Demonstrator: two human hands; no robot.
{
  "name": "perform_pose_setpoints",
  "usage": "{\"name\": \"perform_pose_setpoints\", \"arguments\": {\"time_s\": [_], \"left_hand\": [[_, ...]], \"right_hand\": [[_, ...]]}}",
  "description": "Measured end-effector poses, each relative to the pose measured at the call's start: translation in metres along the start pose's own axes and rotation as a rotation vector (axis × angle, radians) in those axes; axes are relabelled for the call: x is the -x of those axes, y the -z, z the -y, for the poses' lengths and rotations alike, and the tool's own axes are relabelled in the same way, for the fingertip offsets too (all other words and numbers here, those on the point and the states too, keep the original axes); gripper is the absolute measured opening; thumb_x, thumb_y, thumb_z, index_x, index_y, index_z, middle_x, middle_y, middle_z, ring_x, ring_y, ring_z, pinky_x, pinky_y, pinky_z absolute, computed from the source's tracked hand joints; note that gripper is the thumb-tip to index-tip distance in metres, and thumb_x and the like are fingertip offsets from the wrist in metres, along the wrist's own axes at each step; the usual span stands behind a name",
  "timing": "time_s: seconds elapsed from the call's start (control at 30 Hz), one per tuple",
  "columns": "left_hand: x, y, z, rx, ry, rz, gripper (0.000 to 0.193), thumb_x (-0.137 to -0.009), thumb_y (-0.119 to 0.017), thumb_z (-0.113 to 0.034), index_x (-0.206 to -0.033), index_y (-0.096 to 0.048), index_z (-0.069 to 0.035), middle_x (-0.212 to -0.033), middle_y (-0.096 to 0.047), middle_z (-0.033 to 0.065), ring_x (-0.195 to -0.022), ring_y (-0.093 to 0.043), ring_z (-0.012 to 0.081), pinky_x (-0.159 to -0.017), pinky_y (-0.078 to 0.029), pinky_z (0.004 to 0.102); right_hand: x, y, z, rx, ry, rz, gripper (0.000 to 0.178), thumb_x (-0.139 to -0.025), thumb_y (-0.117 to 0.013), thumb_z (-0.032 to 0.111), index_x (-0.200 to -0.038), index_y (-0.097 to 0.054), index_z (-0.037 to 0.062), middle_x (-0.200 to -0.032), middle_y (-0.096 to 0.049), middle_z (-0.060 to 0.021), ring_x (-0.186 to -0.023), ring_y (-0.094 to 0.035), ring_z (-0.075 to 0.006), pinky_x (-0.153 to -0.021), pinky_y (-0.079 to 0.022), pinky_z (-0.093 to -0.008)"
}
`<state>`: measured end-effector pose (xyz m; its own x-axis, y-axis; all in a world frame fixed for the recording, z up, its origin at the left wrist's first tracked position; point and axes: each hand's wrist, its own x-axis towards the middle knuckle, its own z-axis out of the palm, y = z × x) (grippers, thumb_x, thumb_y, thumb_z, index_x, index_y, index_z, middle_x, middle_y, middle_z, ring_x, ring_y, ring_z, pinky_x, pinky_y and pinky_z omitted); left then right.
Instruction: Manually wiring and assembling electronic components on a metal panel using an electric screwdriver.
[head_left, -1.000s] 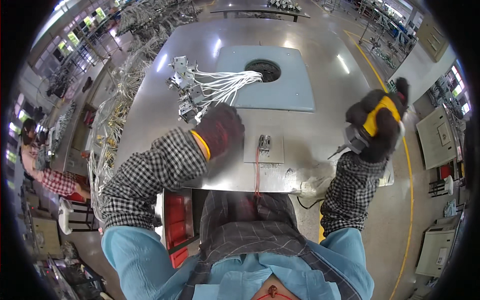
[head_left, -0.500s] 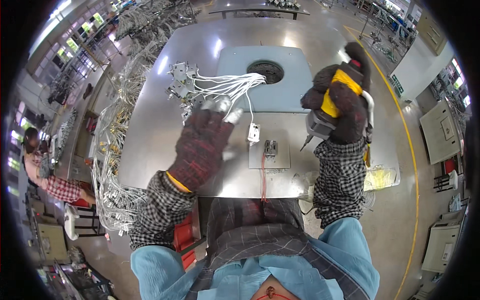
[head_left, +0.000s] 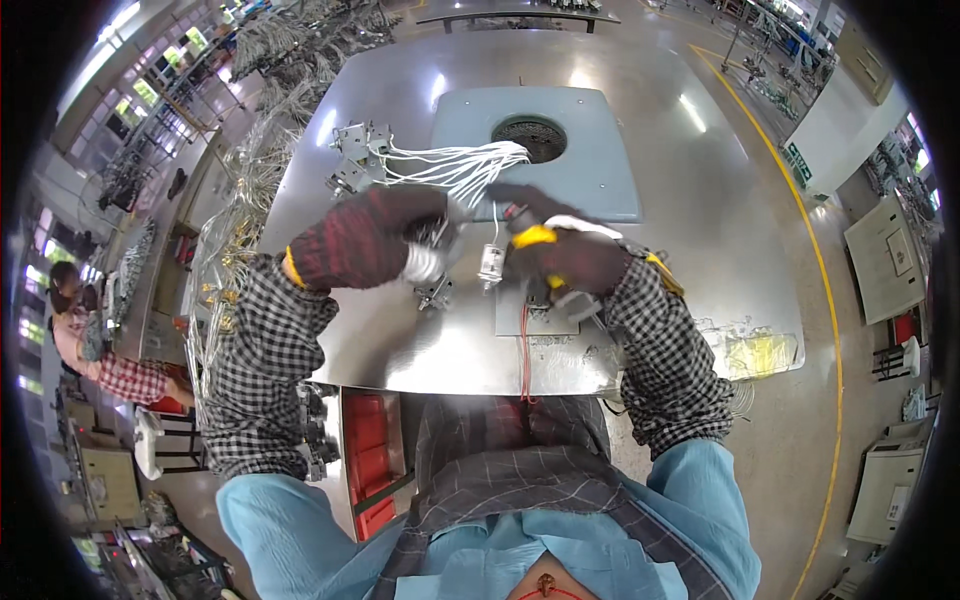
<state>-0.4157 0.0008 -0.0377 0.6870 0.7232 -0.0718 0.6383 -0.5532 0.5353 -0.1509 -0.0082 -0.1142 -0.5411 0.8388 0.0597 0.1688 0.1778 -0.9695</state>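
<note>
My left hand [head_left: 365, 238], in a dark red-black glove with pale-wrapped fingertips, is closed on a small metal bracket [head_left: 434, 292] that shows below the fingers; motion blurs the grip. My right hand [head_left: 580, 258], gloved too, grips a yellow-and-dark electric screwdriver [head_left: 535, 237], partly hidden by the glove. Between the hands is a small white connector [head_left: 491, 263] on a white wire. Behind them a bundle of white wires [head_left: 455, 165] runs from metal brackets [head_left: 360, 150] on the left to a round opening [head_left: 530, 138]. Red wires [head_left: 525, 350] run from the small fixture plate [head_left: 510, 318] toward me.
A blue-grey panel [head_left: 600, 160] surrounds the opening on the shiny metal table [head_left: 700, 260]. A clear and yellow packet [head_left: 760, 355] lies at the right front corner. Many wires [head_left: 235, 250] hang beyond the left edge. Another person [head_left: 80, 330] is far left; a red bin [head_left: 370, 450] stands below.
My left hand has moved from over the wires, slightly left, and now pinches a bracket. My right hand has swung the screwdriver left and down, close to the white connector.
</note>
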Motion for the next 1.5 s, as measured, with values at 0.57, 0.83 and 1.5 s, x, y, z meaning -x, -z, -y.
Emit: {"name": "perform_pose_setpoints", "arguments": {"time_s": [0.57,0.83,1.5], "left_hand": [[-0.040,-0.122,-0.007,-0.178,-0.375,-0.587,0.062,-0.071,-0.077,-0.048,-0.118,-0.064,-0.010,-0.093,-0.067,0.0091,-0.085,-0.063,0.0263,-0.107,-0.026,0.0566],[-0.037,-0.129,-0.021,-0.164,-0.246,-0.498,0.067,-0.070,-0.072,-0.056,-0.117,-0.064,-0.010,-0.079,-0.064,0.0051,-0.092,-0.062,0.0270,-0.112,-0.018,0.0618],[-0.026,-0.129,-0.023,-0.075,-0.197,-0.512,0.064,-0.074,-0.071,-0.054,-0.114,-0.063,-0.005,-0.098,-0.062,0.0118,-0.102,-0.057,0.0331,-0.107,-0.033,0.0501]], "right_hand": [[0.028,0.032,0.046,-0.362,0.553,-0.759,0.070,-0.092,-0.057,0.024,-0.147,-0.018,0.0074,-0.097,-0.065,-0.0174,-0.070,-0.069,-0.0260,-0.063,-0.059,-0.0372],[0.032,-0.002,0.044,-0.821,0.679,-0.660,0.068,-0.092,-0.058,0.013,-0.147,-0.018,0.0159,-0.099,-0.065,-0.0227,-0.069,-0.070,-0.0302,-0.055,-0.059,-0.0355],[0.038,-0.028,0.058,-0.171,0.829,-0.786,0.073,-0.089,-0.067,0.012,-0.146,-0.021,0.0191,-0.096,-0.065,-0.0202,-0.073,-0.068,-0.0273,-0.064,-0.061,-0.0417]]}}
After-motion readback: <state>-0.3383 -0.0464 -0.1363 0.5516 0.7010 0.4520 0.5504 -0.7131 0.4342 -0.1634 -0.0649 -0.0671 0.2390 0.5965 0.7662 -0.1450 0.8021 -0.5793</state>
